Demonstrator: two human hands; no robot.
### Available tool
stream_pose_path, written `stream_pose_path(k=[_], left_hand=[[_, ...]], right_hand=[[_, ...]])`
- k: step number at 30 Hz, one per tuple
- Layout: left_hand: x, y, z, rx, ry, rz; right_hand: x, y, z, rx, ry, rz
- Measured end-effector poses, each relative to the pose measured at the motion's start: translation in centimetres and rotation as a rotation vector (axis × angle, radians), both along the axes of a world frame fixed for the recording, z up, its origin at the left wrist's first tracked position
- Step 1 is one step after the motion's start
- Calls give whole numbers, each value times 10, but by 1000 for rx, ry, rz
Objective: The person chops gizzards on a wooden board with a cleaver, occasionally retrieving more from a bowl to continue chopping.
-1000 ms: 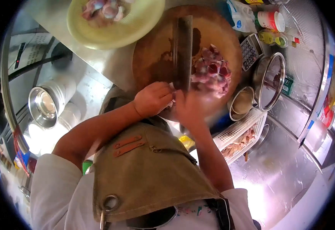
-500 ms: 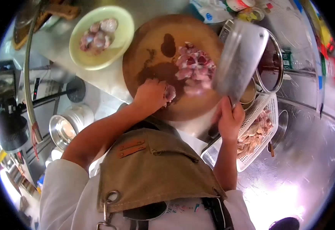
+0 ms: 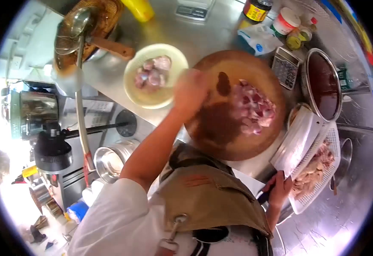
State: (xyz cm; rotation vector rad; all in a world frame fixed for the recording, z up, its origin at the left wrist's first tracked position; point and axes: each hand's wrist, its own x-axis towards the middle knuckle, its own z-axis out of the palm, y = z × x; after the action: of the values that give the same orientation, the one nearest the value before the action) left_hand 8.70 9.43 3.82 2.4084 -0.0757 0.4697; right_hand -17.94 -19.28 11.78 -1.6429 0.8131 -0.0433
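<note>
My left hand [image 3: 191, 90], smeared by motion, is between the pale yellow bowl [image 3: 133, 94] and the round wooden chopping board [image 3: 254, 151]. Its fingers are too blurred to tell whether they hold anything. In the bowl lie several raw meat pieces [image 3: 153, 76]. Chopped raw meat [image 3: 254, 106] is heaped on the right half of the board, with dark wet patches to its left. My right hand [image 3: 280, 187] is closed around the handle of a broad cleaver [image 3: 296, 138], whose blade points up and away beside the board's right edge.
A white plastic basket [image 3: 299, 208] of pale meat pieces stands right of the cleaver. Beyond it are a pot of dark red liquid [image 3: 326, 83], a calculator [image 3: 286, 68] and jars [image 3: 285, 21]. A ladle [image 3: 82, 22] and a scale [image 3: 192, 12] are at the back.
My left hand has left the meat at the board's near edge and moved up and left toward the bowl. The cleaver has dropped lower, outside the board. The view has shifted.
</note>
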Motion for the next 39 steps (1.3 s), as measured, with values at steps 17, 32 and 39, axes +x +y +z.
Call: stream_pose_path(k=[17, 32, 39], left_hand=[[127, 146, -49, 198, 827, 243], [-59, -8, -34, -1511, 1018, 164], [-144, -13, -17, -1048, 1303, 199]], right_hand=[[25, 51, 12, 36, 95, 194], [12, 46, 2, 125, 125, 215], [21, 52, -8, 162, 236, 323]])
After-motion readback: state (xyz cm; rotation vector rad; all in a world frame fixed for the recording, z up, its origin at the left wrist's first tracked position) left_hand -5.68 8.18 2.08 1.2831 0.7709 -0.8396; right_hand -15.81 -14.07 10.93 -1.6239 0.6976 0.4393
